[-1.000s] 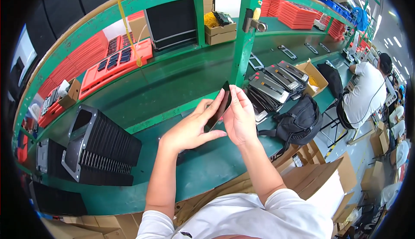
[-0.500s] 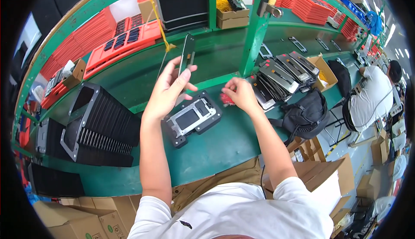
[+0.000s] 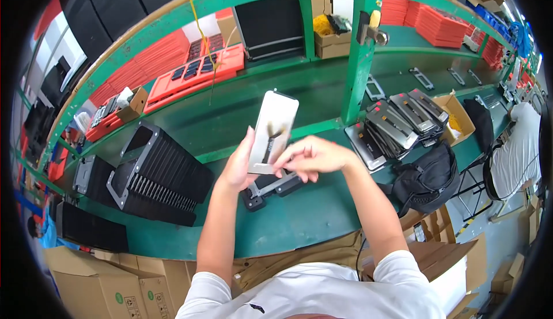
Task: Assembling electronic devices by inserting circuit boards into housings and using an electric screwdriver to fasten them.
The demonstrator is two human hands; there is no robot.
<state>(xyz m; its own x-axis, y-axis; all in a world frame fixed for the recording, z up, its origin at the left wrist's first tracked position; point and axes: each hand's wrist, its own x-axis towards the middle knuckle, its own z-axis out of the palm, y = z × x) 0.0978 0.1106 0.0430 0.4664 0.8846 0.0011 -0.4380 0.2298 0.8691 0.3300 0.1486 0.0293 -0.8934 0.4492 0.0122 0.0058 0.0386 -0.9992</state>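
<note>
Upright in my left hand (image 3: 237, 166) is a phone-sized display panel (image 3: 275, 120), its silvery face turned toward me. A dark flex ribbon runs down the panel's middle. My right hand (image 3: 315, 157) reaches across to the panel's lower right, with its fingertips bunched at the ribbon's lower end. Whatever sits between those fingertips is too small to make out. Under both hands lies a black fixture (image 3: 253, 202), mostly covered by them and the panel; a bit of its metal frame peeks out.
Black slotted racks (image 3: 161, 172) stand left on the green bench. Stacked panels with red marks (image 3: 394, 126), a black bag (image 3: 429, 175) and a cardboard box (image 3: 458, 120) are at right. A green post (image 3: 360, 59) rises behind; a person in white (image 3: 515, 152) sits farther right.
My left hand has turned the panel from edge-on to face me and lowered it. My right hand has moved left from the small red item on the bench to the panel.
</note>
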